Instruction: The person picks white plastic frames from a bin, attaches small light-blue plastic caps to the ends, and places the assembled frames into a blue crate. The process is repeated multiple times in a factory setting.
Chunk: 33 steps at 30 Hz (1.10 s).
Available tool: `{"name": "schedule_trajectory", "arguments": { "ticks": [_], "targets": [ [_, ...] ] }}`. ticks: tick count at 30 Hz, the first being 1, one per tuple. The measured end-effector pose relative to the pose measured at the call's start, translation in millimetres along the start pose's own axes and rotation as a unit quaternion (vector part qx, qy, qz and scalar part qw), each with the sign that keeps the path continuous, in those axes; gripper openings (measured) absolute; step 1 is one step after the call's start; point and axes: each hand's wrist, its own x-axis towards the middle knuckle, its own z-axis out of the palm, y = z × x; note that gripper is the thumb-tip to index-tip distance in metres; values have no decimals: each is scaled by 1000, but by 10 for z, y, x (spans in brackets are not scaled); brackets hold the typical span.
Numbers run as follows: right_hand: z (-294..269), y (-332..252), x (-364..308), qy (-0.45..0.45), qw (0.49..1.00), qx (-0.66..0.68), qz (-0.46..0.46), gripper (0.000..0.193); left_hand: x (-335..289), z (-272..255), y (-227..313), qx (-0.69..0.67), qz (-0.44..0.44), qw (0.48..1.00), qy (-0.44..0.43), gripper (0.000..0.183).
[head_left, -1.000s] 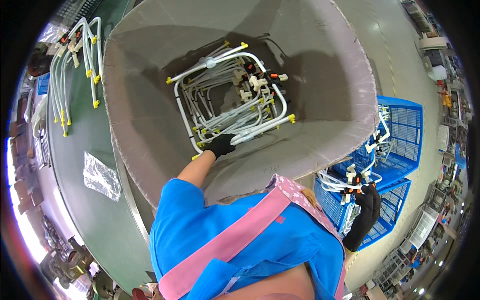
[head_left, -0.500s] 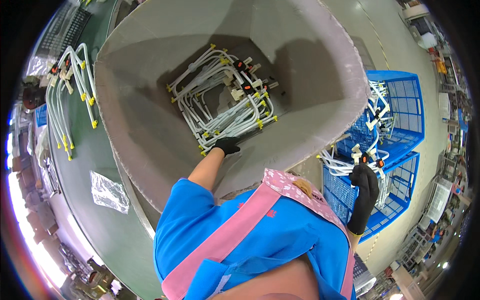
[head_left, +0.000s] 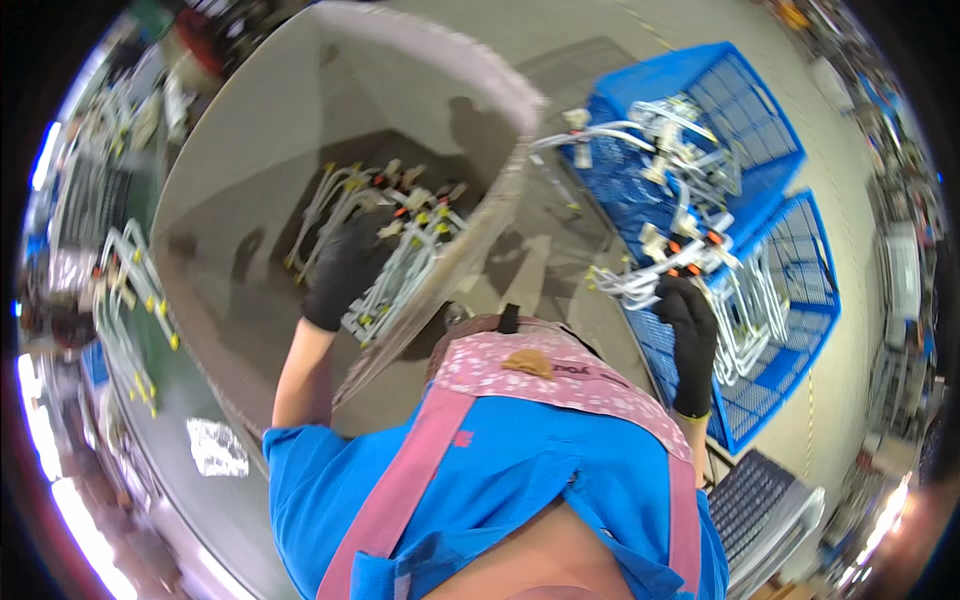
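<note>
My left hand [head_left: 348, 268], in a black glove, is inside the tall grey bin [head_left: 235, 150], above bent white tubes [head_left: 405, 268] with yellow ends and orange-marked connectors. Its fingers are blurred and partly hidden, so I cannot tell whether they grip a tube. On the other side, my right hand [head_left: 686, 328], also black-gloved, is closed on a bundle of white tubes [head_left: 635, 287] with yellow tips and cream and orange connectors. That bundle is held over the edge of the nearer blue basket [head_left: 778, 395].
A farther blue basket [head_left: 745, 95] holds more white tubes and cream connectors. Left of the bin, the green table [head_left: 185, 385] carries another group of tubes [head_left: 125, 310] and a crumpled clear plastic bag [head_left: 217, 447]. A dark crate [head_left: 755, 505] stands at the lower right.
My body and view have turned toward the baskets, so the bin appears farther left. My left hand has come up off the bin's near inner wall. The right hand still grips its bundle beside the baskets.
</note>
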Motion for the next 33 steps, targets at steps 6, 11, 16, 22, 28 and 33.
{"name": "schedule_trajectory", "arguments": {
  "ticks": [6,11,16,22,28,33],
  "targets": [
    [-928,380,-398,84,996,-11,2,23,429,810,1603,-98,85,989,-73,30],
    [-1454,676,-819,168,986,13,14,23,671,2038,2050,-127,26,960,-249,22],
    [-1760,869,-1054,247,966,24,72,23,1016,2892,2288,-106,172,933,-297,24],
    [-1779,950,-936,319,933,81,147,26,1928,3750,2215,-39,238,885,-400,25],
    [-1781,881,-655,390,899,23,199,25,3119,5081,2062,-9,139,923,-359,27],
    [-1737,899,-411,376,884,-55,271,25,3994,6116,1820,130,193,934,-271,40]
  ]
}}
